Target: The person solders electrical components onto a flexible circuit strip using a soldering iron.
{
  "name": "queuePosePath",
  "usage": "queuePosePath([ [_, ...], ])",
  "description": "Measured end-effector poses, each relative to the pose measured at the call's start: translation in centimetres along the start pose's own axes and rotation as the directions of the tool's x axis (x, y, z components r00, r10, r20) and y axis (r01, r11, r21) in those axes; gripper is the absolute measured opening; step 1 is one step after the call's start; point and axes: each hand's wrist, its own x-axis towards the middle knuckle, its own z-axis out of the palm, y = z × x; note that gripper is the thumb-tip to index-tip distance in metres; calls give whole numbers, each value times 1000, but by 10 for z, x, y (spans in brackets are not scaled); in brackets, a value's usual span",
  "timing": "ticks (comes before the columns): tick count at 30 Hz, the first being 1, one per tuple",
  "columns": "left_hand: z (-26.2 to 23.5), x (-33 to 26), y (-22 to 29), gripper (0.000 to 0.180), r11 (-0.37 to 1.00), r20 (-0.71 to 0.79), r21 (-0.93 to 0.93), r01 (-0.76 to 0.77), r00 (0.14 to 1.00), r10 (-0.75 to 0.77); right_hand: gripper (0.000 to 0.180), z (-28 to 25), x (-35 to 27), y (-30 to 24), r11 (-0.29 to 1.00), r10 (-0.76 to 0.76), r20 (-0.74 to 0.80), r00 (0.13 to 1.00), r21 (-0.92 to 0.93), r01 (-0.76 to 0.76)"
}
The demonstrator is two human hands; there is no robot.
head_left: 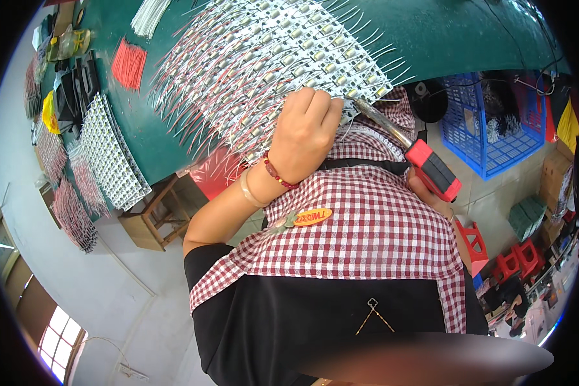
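A large white circuit board panel (283,55) lies on the green table in front of me, with rows of small components and many thin red and white wires standing out of it. My left hand (305,128) is closed over the panel's near edge, knuckles up; the fingertips and whatever they pinch are hidden. A soldering iron (431,168) with a red and black handle is in my right hand (424,191), which is partly covered by that handle. Its metal tip points up and left, close to the panel's near corner beside my left fingers.
On the green table (444,38) lie a bundle of red wires (128,63) and a bundle of white wires (149,16). More board panels (112,154) rest at the left edge. A blue plastic crate (489,138) stands at right, with red stools (518,260) beyond it.
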Motion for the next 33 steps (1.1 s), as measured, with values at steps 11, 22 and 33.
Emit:
queuePosePath([
  [11,-1,0,3,22,1000,-16,-12,12,1000,-13,19,3,-11,11,995,67,-34,997,79,-64],
  [22,0,-3,2,23,999,-12,-6,37,999,-37,19,2,-5,5,992,-19,-33,999,124,23],
  [33,2,-6,3,23,999,-22,14,43,999,-43,19,3,-18,11,956,216,9,976,202,-213],
])
